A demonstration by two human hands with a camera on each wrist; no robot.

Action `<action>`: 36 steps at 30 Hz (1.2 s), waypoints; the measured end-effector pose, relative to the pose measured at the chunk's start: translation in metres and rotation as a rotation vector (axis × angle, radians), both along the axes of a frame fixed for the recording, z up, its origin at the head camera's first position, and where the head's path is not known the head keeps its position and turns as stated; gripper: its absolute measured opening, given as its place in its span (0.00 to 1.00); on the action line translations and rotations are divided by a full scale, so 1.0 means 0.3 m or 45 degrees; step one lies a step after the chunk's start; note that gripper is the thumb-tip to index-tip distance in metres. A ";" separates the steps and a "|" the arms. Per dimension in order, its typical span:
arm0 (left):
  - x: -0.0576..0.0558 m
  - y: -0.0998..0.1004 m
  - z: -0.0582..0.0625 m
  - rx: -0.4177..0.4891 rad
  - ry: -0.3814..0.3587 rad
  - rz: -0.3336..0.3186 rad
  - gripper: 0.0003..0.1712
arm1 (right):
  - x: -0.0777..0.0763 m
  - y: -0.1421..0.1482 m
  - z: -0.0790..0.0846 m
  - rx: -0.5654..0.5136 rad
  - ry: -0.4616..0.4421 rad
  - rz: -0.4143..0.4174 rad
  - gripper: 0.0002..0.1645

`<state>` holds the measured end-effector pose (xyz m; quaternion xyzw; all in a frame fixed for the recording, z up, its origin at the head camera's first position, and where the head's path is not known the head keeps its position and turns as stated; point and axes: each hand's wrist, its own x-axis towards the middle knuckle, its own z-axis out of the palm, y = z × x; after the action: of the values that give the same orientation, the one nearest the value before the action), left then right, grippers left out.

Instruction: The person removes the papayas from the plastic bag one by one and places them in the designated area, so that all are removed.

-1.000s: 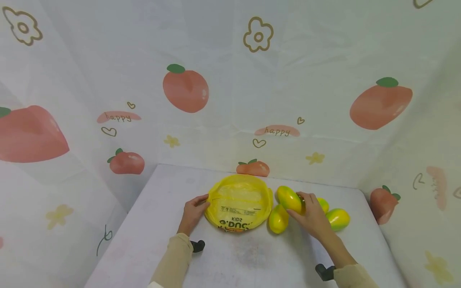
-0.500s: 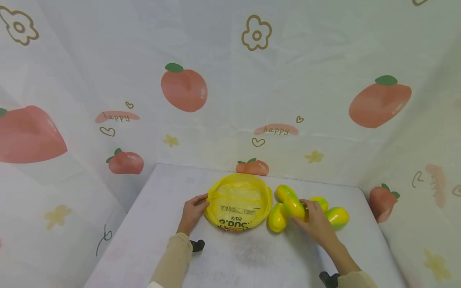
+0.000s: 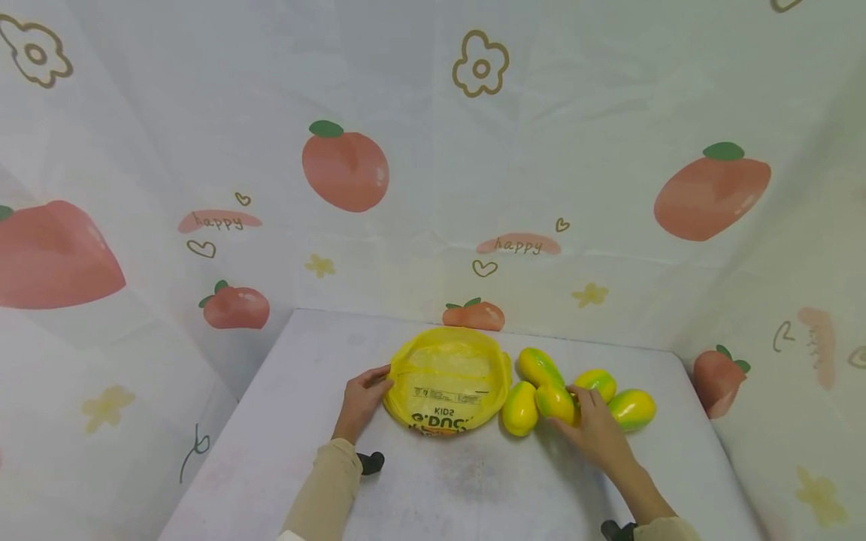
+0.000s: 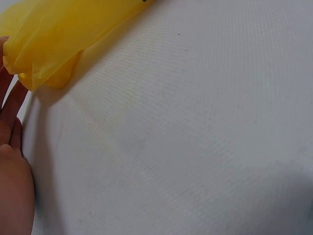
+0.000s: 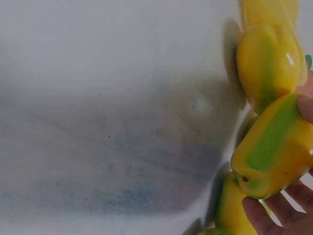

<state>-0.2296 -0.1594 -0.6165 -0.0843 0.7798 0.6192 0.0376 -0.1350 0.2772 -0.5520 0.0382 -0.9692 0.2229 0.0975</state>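
Observation:
A yellow plastic bag, its mouth spread round and printed with dark letters, lies on the table. My left hand holds the left edge of the bag; in the left wrist view the fingers reach behind the yellow plastic. To the right of the bag, my right hand grips a yellow-green mango, thumb on one side and fingers on the other in the right wrist view. Other mangoes lie around that hand.
The white table ends at a fabric backdrop printed with peaches and flowers, which also hangs at both sides. Dark wrist mounts show near both sleeves.
My right hand has moved the mango toward me and slightly right, uncovering the mango behind it. The left hand and the bag have stayed about where they were.

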 end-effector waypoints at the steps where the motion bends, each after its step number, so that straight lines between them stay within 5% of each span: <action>1: 0.000 0.000 0.000 -0.002 0.000 -0.001 0.21 | 0.002 0.000 -0.002 0.001 0.001 -0.001 0.43; 9: 0.005 0.000 0.005 0.014 0.071 -0.025 0.20 | 0.020 -0.003 -0.019 0.028 0.023 -0.019 0.41; 36: 0.009 0.000 0.013 0.033 0.058 -0.024 0.20 | 0.032 -0.005 -0.069 0.083 -0.046 -0.082 0.43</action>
<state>-0.2270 -0.1594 -0.6126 -0.0623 0.7731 0.6306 0.0268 -0.1254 0.2758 -0.5728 0.0062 -0.9783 0.1887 0.0858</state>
